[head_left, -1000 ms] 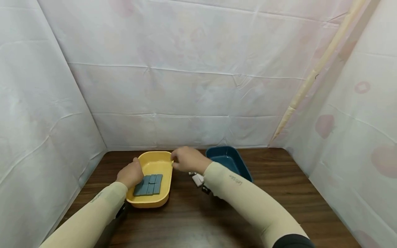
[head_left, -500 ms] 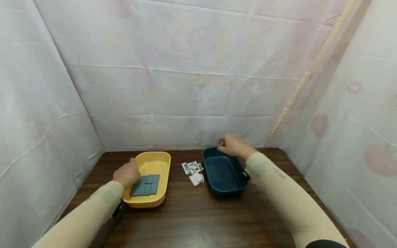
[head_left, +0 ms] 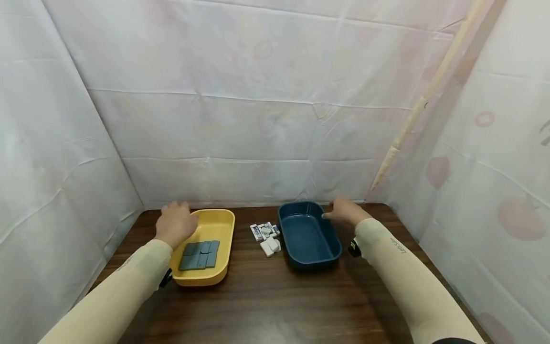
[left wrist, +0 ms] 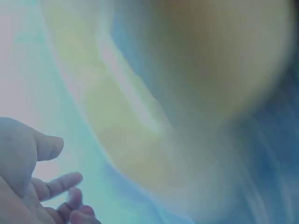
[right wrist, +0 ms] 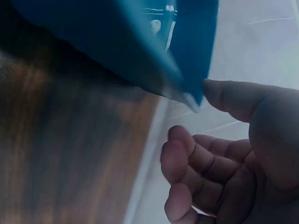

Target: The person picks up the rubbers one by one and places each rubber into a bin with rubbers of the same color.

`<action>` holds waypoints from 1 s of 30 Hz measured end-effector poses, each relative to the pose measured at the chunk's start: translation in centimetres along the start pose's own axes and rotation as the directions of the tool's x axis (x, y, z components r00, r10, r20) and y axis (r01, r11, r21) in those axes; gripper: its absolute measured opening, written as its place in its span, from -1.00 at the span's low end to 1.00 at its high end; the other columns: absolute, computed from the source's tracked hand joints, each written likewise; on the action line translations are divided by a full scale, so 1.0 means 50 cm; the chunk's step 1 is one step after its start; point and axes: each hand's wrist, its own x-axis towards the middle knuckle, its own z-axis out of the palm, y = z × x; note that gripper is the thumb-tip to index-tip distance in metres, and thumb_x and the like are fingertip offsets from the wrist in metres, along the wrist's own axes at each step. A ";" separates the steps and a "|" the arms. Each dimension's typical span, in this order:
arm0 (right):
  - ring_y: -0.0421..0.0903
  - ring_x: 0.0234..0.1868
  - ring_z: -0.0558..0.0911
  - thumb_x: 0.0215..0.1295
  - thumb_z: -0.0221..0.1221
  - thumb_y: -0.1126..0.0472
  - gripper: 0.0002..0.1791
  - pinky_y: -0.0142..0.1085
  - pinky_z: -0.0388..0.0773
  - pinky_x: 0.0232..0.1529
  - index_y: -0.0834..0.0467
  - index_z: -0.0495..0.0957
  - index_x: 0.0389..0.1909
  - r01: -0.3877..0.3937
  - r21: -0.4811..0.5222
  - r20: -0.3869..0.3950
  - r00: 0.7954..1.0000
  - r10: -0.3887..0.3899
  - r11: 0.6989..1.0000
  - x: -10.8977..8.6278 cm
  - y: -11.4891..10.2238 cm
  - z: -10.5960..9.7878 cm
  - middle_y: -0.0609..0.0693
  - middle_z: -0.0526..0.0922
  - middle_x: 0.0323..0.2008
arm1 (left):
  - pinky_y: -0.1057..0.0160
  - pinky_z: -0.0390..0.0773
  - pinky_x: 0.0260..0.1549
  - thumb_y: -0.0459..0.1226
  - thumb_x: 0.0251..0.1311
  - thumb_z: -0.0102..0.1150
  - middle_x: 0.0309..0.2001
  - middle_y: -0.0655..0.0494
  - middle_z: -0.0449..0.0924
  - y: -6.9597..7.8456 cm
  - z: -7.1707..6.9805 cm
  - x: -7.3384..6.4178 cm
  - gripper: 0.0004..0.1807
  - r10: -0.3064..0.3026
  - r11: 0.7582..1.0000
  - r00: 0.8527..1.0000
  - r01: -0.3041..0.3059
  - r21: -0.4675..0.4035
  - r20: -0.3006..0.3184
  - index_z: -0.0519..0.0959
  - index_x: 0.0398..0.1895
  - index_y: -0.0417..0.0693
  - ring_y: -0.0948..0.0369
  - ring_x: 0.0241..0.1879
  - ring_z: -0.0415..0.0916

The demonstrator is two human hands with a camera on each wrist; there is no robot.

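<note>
A yellow tray point(head_left: 215, 228) stands on the left of the table, with several flat grey-blue tiles point(head_left: 199, 254) lying side by side in it. My left hand point(head_left: 176, 222) is at its far left rim, and in the left wrist view that hand point(left wrist: 28, 177) has its fingers loosely spread, holding nothing. To the right is a dark blue tray point(head_left: 308, 236) with nothing in it. Beside its far right rim is my right hand point(head_left: 347, 211); the right wrist view shows its thumb close to the corner and loosely bent fingers; contact is unclear.
Between the trays lie small white blocks with blue markings point(head_left: 263, 231) and a few plain white blocks point(head_left: 269, 247). Under everything is a dark wooden table point(head_left: 275, 301). White sheeting point(head_left: 258, 119) stands behind and at both sides.
My right hand has gone from the yellow tray's right rim to the blue tray's far rim, then its right side. My left hand has let go of the yellow tray's rim and moved slightly away.
</note>
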 end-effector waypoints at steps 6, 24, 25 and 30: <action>0.33 0.42 0.69 0.66 0.32 -0.01 -0.17 0.19 0.64 0.42 0.45 0.34 0.65 -0.045 0.044 0.062 0.997 0.042 0.998 0.008 0.015 0.029 0.46 0.49 0.57 | -0.22 0.66 -0.05 -0.09 0.67 0.18 0.25 -0.29 0.53 0.099 -0.007 -0.017 -0.52 0.179 0.982 0.983 -0.180 -0.056 -0.027 0.65 0.38 -0.26 -0.24 0.21 0.43; -0.02 -0.45 0.61 0.66 0.13 0.16 -0.55 -0.20 0.59 -0.49 0.38 0.52 0.35 -0.074 0.128 0.113 0.992 0.059 0.989 0.025 0.033 0.101 0.15 0.64 -0.25 | -0.08 0.74 0.04 -0.11 0.55 0.40 0.11 0.00 0.70 0.321 0.086 -0.065 -0.75 0.380 0.923 0.922 -0.372 -0.100 0.078 0.78 0.10 -0.03 0.01 0.11 0.67; 0.00 -0.43 0.62 0.66 0.13 0.16 -0.56 -0.19 0.60 -0.48 0.38 0.52 0.35 -0.072 0.130 0.110 0.992 0.058 0.989 0.026 0.034 0.102 0.16 0.64 -0.23 | -0.08 0.74 0.04 -0.11 0.54 0.41 0.11 -0.01 0.70 0.329 0.092 -0.066 -0.74 0.381 0.923 0.919 -0.372 -0.102 0.096 0.79 0.12 -0.04 0.01 0.10 0.67; 0.01 -0.38 0.64 0.67 0.13 0.18 -0.52 -0.19 0.61 -0.47 0.40 0.48 0.41 -0.063 0.099 0.106 0.993 0.052 0.993 0.027 0.033 0.103 0.18 0.64 -0.16 | -0.10 0.76 0.15 -0.10 0.53 0.43 0.17 -0.05 0.70 0.360 0.121 -0.063 -0.60 0.365 0.930 0.912 -0.348 -0.119 0.189 0.76 0.29 -0.09 0.00 0.14 0.69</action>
